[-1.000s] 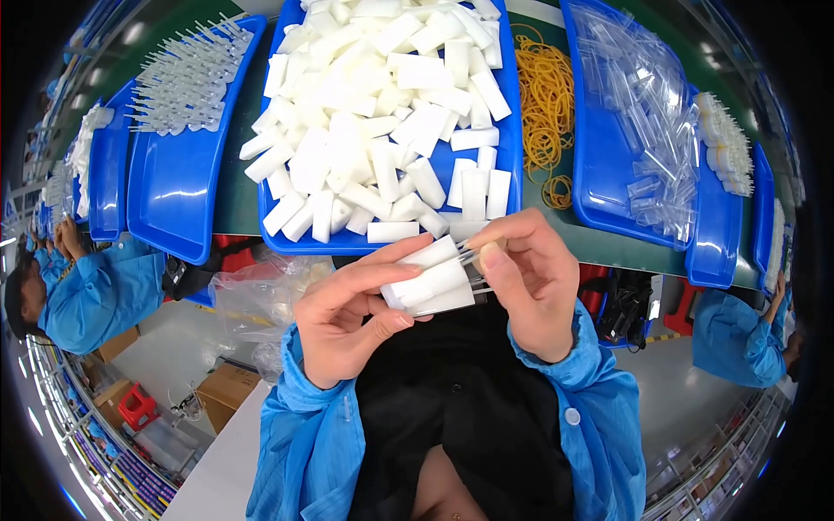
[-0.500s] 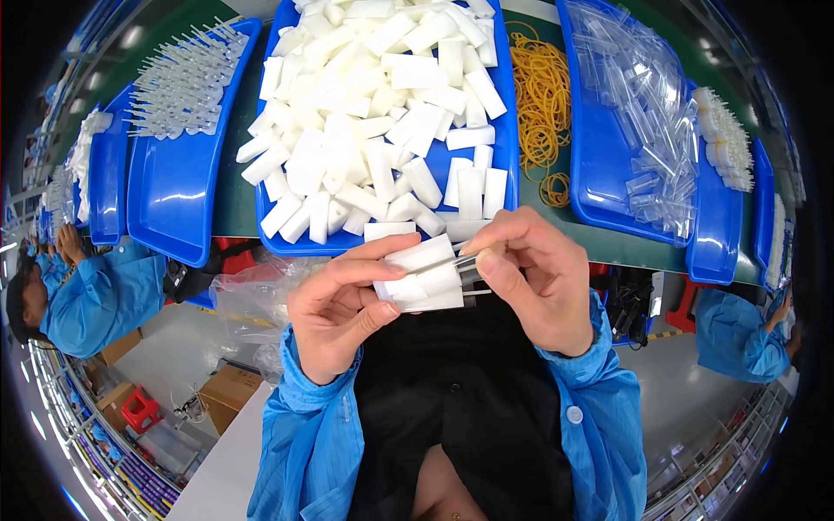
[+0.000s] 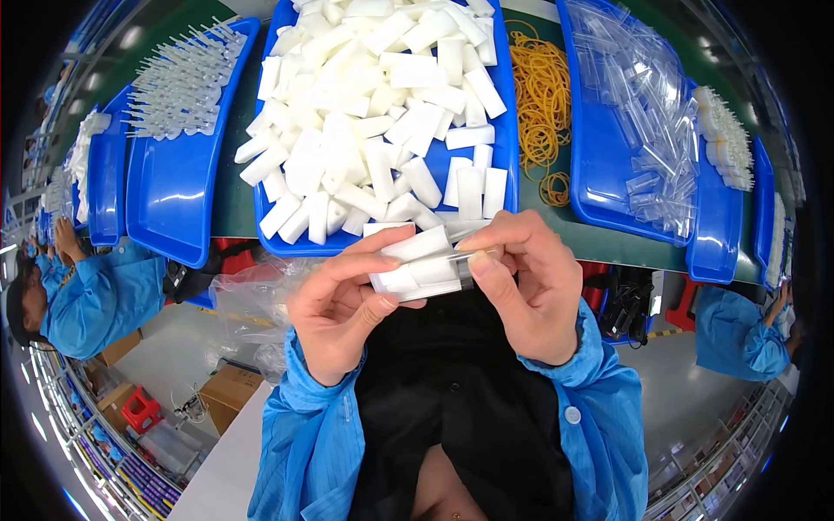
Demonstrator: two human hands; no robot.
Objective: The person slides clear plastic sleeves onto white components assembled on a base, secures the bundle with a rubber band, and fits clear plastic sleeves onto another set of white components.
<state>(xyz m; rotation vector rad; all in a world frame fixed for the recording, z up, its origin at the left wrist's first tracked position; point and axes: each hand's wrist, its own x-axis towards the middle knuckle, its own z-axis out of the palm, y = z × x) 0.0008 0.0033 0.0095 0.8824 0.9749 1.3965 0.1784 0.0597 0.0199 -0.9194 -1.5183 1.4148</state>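
My left hand is closed around a small group of white foam blocks, held in front of my chest at the near edge of the blue tray. My right hand pinches a slim clear plastic tube between thumb and forefinger. The tube lies across the foam, its left part reaching between the blocks. Whether it wraps round a thin rod is too small to tell. Behind my hands, the tray carries a heap of similar foam blocks.
Yellow rubber bands lie right of the foam tray. Farther right, a blue tray holds clear plastic tubes. At left, another tray holds thin white-stemmed parts. Co-workers in blue sit on both sides.
My right hand has shifted slightly left, and the clear tube now extends farther over the foam blocks. Thin rods that stuck out on the right are no longer clearly seen.
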